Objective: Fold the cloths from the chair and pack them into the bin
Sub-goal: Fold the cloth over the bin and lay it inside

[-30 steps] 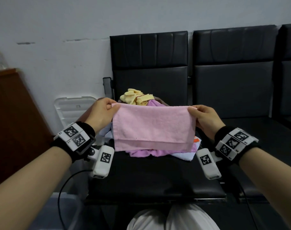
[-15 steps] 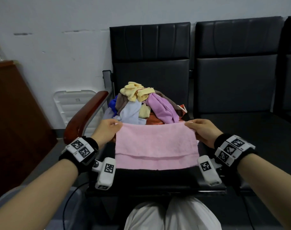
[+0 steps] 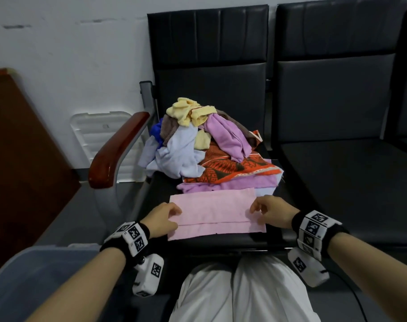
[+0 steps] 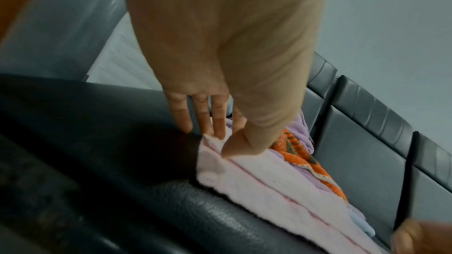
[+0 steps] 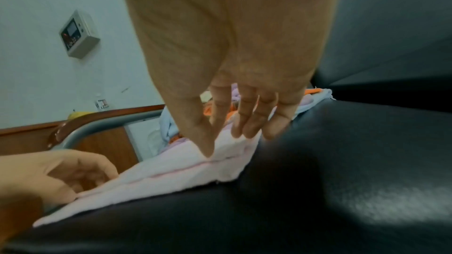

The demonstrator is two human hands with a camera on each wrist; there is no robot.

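A pink cloth (image 3: 211, 212), folded lengthwise, lies flat across the front of the black chair seat (image 3: 221, 242). My left hand (image 3: 167, 216) pinches its left end, thumb on top and fingers behind the raised corner, as the left wrist view shows (image 4: 215, 142). My right hand (image 3: 260, 211) pinches the right end the same way (image 5: 225, 142). Behind the pink cloth sits a loose pile of cloths (image 3: 198, 145): yellow, lilac, pale blue, brown and an orange patterned one. A grey-blue bin (image 3: 35, 275) stands at the lower left, beside my left forearm.
A wooden armrest (image 3: 119, 147) runs along the chair's left side, with a white plastic lid (image 3: 98, 129) leaning on the wall behind it. A brown cabinet (image 3: 19, 159) stands at the far left. A second black chair (image 3: 349, 170) adjoins on the right. My knees are under the seat's front edge.
Both hands have brought the pink cloth down from in front of the pile and toward me. It now lies flat on the seat's front instead of hanging.
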